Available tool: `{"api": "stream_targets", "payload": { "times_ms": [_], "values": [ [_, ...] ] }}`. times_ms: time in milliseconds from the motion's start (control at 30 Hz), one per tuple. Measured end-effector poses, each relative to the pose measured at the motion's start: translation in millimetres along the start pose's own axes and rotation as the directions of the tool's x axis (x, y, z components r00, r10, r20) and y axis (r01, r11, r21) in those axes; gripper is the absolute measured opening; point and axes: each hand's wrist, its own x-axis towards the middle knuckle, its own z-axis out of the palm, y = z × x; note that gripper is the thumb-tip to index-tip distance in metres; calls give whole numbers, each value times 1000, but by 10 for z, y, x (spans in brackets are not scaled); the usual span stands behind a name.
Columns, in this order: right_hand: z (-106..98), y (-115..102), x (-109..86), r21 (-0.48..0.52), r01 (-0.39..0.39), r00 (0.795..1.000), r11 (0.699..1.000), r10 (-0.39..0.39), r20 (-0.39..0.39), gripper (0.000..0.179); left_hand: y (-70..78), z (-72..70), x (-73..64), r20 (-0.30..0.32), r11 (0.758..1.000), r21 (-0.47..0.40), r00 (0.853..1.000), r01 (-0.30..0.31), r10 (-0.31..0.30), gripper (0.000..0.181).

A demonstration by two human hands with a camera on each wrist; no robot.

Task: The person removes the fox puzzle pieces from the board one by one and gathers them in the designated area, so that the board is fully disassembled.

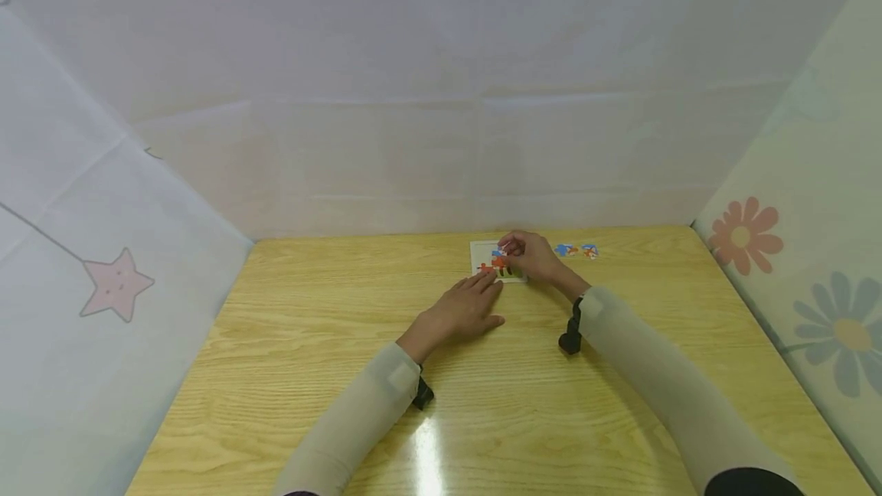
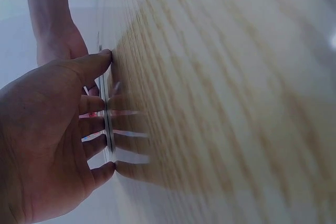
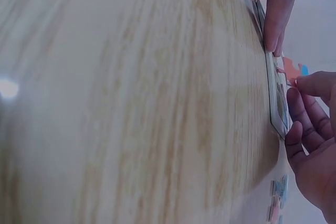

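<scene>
A jigsaw puzzle tray (image 1: 475, 257) with a pale rim lies near the back of the table, with red, blue and white pieces in it. My left hand (image 1: 463, 311) rests its extended fingers on the tray's near edge. Over the tray's right side, my right hand (image 1: 534, 255) pinches a jigsaw puzzle piece (image 3: 292, 69) between thumb and fingers. That piece is orange-red with some blue and stands tilted up from the tray in the right wrist view. The right hand hides part of the tray in the head view.
Right of the tray lie two loose puzzle pieces (image 1: 566, 249), blue, white and orange. The wooden table (image 1: 310, 343) meets a pale cloth wall (image 1: 372, 159) behind, with printed cloth walls at both sides.
</scene>
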Motion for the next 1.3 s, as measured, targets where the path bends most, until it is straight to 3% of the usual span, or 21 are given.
{"api": "stream_targets", "payload": {
  "times_ms": [200,233,433,500,733,900,933,1000,1300],
  "values": [
    [6,-18,-20,32,-11,1000,999,11,-8,26,-10,-16,14,10,1000,-26,1000,8,-7,81],
    [5,-18,-26,34,-9,1000,999,10,-11,26,-63,48,64,2,999,-35,1000,-2,2,82],
    [-4,-13,-50,53,-1,1000,999,2,-24,26,121,-154,-84,20,999,48,1000,6,-7,79],
    [-15,-15,-57,58,-5,1000,998,7,-24,26,151,-190,-117,21,999,33,1000,6,-7,78],
    [-97,-14,-86,54,-36,999,998,38,-23,29,111,-125,-74,4,1000,16,1000,1,-1,79],
    [-190,-10,-136,85,-69,998,994,70,-3,30,162,-178,-105,6,999,34,1000,-5,5,77],
    [-208,-2,-145,85,-72,997,994,72,-1,30,212,-245,-141,19,999,37,1000,2,-2,76],
    [-245,19,-159,91,-77,997,993,77,2,30,166,-181,-112,7,999,43,1000,-10,10,77],
    [-404,46,-217,73,-83,997,994,82,9,32,218,-237,-145,15,998,60,1000,4,-5,76]
  ]
}}
